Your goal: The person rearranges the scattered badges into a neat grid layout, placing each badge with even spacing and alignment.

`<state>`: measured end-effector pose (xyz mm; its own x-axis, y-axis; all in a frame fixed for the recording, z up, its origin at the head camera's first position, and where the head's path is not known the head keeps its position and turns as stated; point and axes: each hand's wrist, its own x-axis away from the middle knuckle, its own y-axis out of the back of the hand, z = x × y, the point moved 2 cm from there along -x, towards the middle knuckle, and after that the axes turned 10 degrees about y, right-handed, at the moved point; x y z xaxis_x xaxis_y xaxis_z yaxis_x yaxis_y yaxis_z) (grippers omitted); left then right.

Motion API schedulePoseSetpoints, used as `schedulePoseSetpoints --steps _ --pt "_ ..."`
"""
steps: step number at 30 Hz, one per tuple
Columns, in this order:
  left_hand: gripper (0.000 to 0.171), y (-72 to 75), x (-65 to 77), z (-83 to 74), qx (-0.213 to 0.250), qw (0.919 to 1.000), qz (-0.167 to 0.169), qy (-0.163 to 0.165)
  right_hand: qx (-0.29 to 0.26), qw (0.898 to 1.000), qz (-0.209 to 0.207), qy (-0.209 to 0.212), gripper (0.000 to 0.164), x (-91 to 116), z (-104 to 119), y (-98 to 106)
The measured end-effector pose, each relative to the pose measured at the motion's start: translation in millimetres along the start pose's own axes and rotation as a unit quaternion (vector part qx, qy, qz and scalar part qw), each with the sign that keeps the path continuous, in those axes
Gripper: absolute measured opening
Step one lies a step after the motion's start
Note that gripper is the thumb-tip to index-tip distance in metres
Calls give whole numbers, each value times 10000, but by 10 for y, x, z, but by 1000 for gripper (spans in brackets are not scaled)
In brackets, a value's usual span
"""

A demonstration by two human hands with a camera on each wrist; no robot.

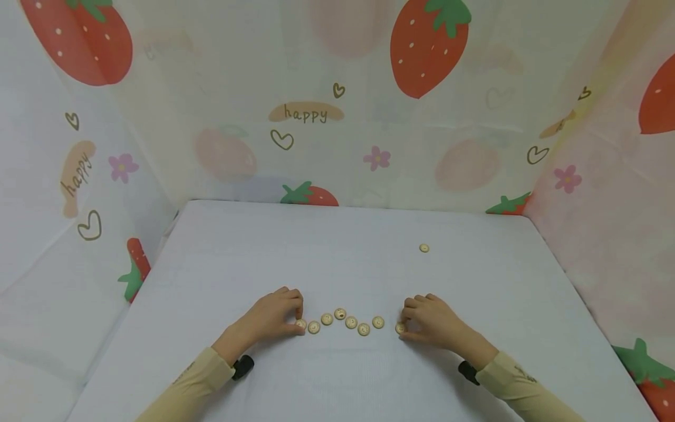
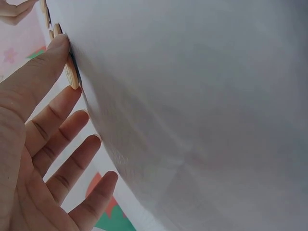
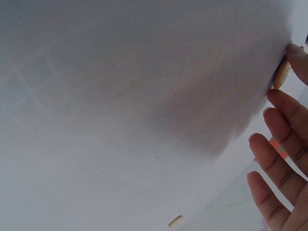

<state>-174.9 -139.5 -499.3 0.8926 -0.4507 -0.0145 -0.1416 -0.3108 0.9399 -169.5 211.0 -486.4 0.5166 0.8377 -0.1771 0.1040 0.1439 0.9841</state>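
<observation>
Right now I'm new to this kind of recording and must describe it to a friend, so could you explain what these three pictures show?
There is no machine here, just a person's bare left hand and right hand. The wide picture comes from a camera worn on the head, looking forward and down; the closer two come from cameras on each wrist. On the white table lie nine round button-like pieces: eight in a wavy row, and a lone piece farther back, beyond the right hand. The left hand pinches the left-end piece; the right hand pinches the right-end piece, which has a wider gap beside it.
</observation>
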Motion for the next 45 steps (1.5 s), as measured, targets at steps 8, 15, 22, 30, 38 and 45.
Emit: schedulePoseSetpoints --steps 8,15,22,30,38,45 --pt "28 8 16 -8 1 10000 6 -38 65 9999 57 -64 22 -8 35 -30" --pt "28 -5 27 -10 8 10000 27 14 447 9988 143 141 21 -32 78 -36" --pt "28 -11 31 -17 58 10000 27 3 174 9997 169 -7 18 -22 35 -63" --pt "28 -57 31 -3 7 10000 -32 -33 -324 9991 5 -263 13 -3 -72 -98" --pt "27 -1 8 -21 -228 9995 -136 -171 -385 9985 34 -398 13 -45 -179 -66" --pt "28 -4 -3 -9 -326 9993 -102 -156 -359 9984 103 -416 15 -68 -227 -44"
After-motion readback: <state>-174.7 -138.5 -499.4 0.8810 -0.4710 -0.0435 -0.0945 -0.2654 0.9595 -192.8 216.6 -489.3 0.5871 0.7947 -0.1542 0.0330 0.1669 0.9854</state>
